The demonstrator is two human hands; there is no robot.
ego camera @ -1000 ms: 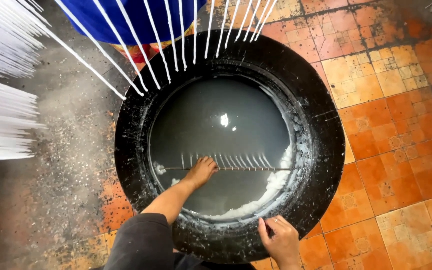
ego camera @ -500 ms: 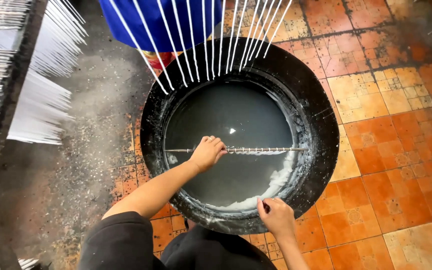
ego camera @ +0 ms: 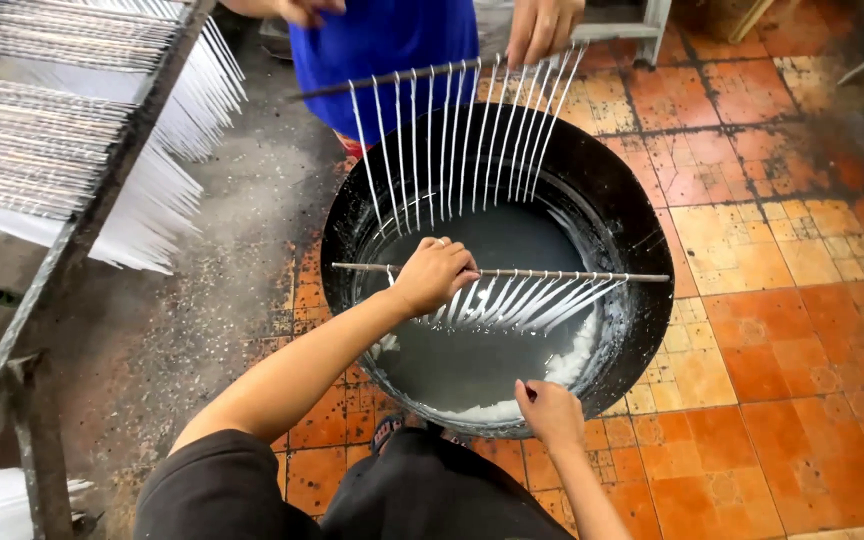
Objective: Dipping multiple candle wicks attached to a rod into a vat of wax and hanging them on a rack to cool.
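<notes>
Left hand (ego camera: 432,275) closed on one thin metal rod (ego camera: 552,274) strung with white candles (ego camera: 522,300); right hand (ego camera: 549,410) grips the round black vat's rim (ego camera: 642,330).

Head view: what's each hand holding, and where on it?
Left hand grips the metal rod of white tapers near its left end, above the liquid. Right hand holds nothing; it rests on the black basin's rim.

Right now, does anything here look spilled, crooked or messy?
Yes. White crust cakes the black vat's rim near the right hand, and pale splashes stain the floor beside it. The candles on the rod in the left hand hang slanted.
</notes>
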